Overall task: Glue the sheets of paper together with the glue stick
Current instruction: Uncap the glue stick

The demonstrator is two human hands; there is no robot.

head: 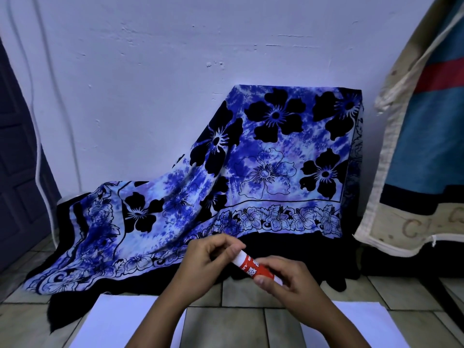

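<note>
From the head camera, the floor (241, 320) is pale tile with dark grout lines, running back to a white wall (175, 59) with a rough, scuffed surface. A blue and black floral cloth (263, 167) is draped over something bulky against the wall and spills down onto the tiles. At the right edge hangs a striped blanket (424, 121) in teal, red and cream; at the left edge a dark panelled door (17, 159) shows.

Two white sheets lie flat on the tiles: the left sheet of paper (120, 325) and the right sheet of paper (371, 325), apart, with bare tile between them and the forearms crossing above.

The glue stick (253, 266) is held in the air above the floor, beyond the sheets. The left hand (208, 257) is closed around its upper white end; the right hand (288, 280) grips its lower red end. Its long axis runs diagonally, up-left to down-right.
</note>
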